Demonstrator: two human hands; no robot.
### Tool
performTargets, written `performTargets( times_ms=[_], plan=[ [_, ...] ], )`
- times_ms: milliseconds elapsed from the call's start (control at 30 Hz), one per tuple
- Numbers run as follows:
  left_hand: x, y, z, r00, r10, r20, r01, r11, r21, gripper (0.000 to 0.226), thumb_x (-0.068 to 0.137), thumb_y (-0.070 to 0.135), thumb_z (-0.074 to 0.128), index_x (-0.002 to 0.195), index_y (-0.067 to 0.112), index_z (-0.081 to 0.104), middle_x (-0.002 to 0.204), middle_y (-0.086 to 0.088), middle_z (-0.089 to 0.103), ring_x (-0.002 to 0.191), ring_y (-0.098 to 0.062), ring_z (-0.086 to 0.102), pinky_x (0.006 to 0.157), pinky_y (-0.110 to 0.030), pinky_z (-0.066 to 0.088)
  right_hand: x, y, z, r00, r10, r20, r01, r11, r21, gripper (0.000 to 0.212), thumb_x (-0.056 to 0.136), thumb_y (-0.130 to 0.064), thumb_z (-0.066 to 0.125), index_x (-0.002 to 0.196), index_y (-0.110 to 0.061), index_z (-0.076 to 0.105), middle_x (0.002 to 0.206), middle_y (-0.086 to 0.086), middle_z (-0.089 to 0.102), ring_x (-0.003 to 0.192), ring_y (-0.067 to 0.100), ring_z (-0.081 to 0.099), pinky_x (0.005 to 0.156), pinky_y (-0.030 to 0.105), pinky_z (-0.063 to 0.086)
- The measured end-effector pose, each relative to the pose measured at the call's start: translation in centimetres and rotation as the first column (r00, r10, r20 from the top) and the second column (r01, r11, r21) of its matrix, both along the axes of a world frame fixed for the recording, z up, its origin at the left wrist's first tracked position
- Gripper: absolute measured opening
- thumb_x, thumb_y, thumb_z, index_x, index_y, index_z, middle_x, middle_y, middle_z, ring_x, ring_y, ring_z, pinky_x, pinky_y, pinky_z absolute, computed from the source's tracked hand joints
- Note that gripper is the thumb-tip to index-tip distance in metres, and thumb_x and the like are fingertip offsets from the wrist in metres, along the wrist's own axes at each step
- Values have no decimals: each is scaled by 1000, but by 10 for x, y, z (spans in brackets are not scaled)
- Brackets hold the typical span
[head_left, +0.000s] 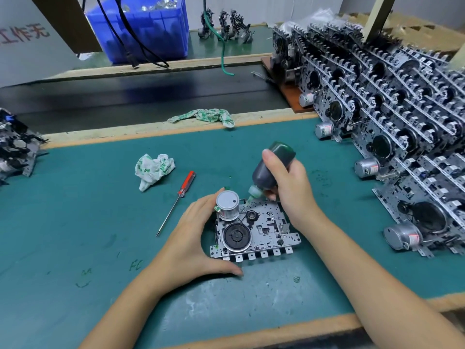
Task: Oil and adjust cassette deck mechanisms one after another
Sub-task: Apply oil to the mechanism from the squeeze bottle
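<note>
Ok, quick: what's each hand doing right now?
Left hand: curled round the deck mechanism, gripping its left edge.
Right hand: grips the oil bottle, tipped nozzle-down onto the mechanism.

assembly workshop | stacked deck mechanisms [392,117] | green bench mat [75,197] | parts bin [148,28]

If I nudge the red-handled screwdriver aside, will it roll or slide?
The screwdriver will probably roll: its shaft is thin and round and it lies flat on the green mat. The mat may damp sliding. It looks stiff and light, so a gentle push should be enough.
</note>
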State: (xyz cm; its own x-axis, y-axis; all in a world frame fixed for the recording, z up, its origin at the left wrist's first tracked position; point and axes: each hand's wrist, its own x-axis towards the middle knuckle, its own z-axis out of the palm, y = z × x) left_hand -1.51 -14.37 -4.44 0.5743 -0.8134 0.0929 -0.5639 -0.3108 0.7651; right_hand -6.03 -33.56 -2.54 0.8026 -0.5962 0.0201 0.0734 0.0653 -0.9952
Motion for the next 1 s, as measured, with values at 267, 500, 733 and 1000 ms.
performTargets(
  times_ms=[267,500,733,1000],
  plan=[
    [-1,1,1,1000,-14,2,14,1000,11,113,44,59,84,139,41,24,143,29,27,134,8,25,106,-7,20,-1,1,0,1000,12,19,-11,999,-51,20,91,-31,58,76,-20,52,53,-13,49,43,-2,46,39,14,35],
    [0,1,1,1000,-20,7,20,1000,13,114,46,64,79,141,38,23,144,25,28,134,7,25,108,-9,20,-2,3,-1,998,41,51,-38,998,-42,18,91,-29,58,77,-19,52,51,-16,50,44,-2,48,40,12,37],
    [0,1,-2,999,-21,48,20,1000,13,111,49,66,77,141,40,21,145,28,25,135,7,23,106,-7,19,-3,4,0,996,40,73,-40,999,-3,17,92,-25,58,78,-19,52,51,-19,50,46,-2,48,41,12,37],
    [-4,0,2,1000,12,-26,-13,999,-39,96,56,65,71,138,39,29,142,20,33,134,2,30,108,-15,24,-4,1,1,999,-9,38,8,1000,28,19,85,-31,65,75,-20,53,54,-15,51,54,11,52,41,16,38]
  ],
)
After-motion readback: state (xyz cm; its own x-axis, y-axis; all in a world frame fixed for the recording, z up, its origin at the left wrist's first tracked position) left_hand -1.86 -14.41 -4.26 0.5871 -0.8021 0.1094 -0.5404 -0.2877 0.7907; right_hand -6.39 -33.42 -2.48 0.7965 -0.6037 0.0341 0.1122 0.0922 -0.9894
